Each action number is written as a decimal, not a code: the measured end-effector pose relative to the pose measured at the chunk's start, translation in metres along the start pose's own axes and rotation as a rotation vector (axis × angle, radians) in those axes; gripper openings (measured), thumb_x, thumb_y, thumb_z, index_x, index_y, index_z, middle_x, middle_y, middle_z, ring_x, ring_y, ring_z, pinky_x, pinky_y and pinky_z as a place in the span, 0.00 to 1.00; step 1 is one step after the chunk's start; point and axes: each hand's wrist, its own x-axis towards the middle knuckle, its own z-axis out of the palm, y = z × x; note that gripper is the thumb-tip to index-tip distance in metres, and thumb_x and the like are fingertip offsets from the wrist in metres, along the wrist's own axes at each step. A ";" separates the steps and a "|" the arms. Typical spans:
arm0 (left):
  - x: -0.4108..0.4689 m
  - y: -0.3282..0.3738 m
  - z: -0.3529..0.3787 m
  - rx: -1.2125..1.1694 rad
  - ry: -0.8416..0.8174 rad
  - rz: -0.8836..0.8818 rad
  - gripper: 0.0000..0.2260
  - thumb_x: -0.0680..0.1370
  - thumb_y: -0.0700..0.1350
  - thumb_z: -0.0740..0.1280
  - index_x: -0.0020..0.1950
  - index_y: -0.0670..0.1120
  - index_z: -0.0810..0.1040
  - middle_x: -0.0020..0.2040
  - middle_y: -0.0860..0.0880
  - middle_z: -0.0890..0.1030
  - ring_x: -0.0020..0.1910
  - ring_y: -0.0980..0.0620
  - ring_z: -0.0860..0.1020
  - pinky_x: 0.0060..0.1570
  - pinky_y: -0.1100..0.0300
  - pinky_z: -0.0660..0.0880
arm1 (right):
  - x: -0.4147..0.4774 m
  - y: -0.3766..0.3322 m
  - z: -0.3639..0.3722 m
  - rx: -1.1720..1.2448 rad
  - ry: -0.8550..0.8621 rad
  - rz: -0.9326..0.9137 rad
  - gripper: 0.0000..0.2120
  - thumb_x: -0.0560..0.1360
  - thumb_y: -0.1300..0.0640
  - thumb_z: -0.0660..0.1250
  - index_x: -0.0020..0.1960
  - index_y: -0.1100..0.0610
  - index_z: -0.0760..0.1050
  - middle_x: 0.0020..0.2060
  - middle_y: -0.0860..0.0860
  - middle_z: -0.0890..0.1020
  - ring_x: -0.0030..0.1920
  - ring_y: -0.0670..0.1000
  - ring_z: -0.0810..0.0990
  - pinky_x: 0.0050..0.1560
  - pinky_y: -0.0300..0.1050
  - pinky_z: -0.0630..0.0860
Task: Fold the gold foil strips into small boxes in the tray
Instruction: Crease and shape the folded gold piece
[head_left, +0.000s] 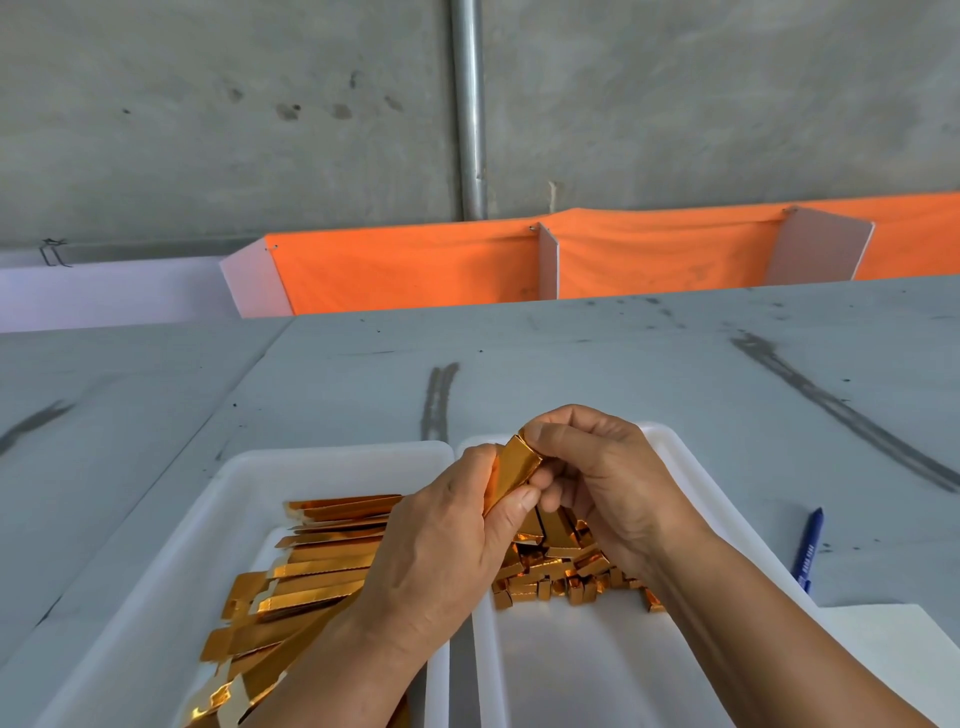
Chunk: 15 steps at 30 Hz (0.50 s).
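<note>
one foil strip (514, 467) in left hand (441, 545), right hand (597, 467)

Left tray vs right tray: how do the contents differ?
Form: left tray holds long flat strips; right tray holds short folded boxes.
Layout: left tray's strips lie overlapped, roughly parallel; right tray's boxes sit in a jumbled heap.
Fill: strips cover much of the left tray; the right tray's near floor shows white.
Shared: both white, side by side, gold foil inside. The left hand and right hand hold one part-folded piece above them.
</note>
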 end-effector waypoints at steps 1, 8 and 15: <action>0.000 0.000 0.000 0.001 -0.003 0.001 0.18 0.74 0.69 0.47 0.52 0.58 0.63 0.33 0.59 0.68 0.31 0.61 0.72 0.32 0.73 0.68 | 0.000 0.000 0.000 0.005 -0.002 0.005 0.09 0.76 0.63 0.69 0.37 0.58 0.81 0.28 0.57 0.80 0.24 0.49 0.75 0.26 0.38 0.74; 0.000 -0.002 0.001 0.007 -0.004 0.005 0.20 0.74 0.68 0.48 0.54 0.57 0.65 0.34 0.59 0.69 0.32 0.61 0.73 0.30 0.73 0.68 | 0.000 0.000 0.000 0.012 -0.004 0.016 0.09 0.76 0.63 0.69 0.37 0.58 0.81 0.27 0.57 0.79 0.23 0.50 0.74 0.25 0.38 0.74; 0.000 -0.004 0.002 0.047 0.002 0.008 0.22 0.76 0.68 0.49 0.58 0.55 0.67 0.33 0.61 0.68 0.30 0.63 0.72 0.33 0.74 0.69 | -0.001 -0.003 -0.001 -0.095 0.008 -0.012 0.10 0.76 0.64 0.70 0.37 0.55 0.82 0.28 0.57 0.81 0.23 0.49 0.77 0.26 0.37 0.75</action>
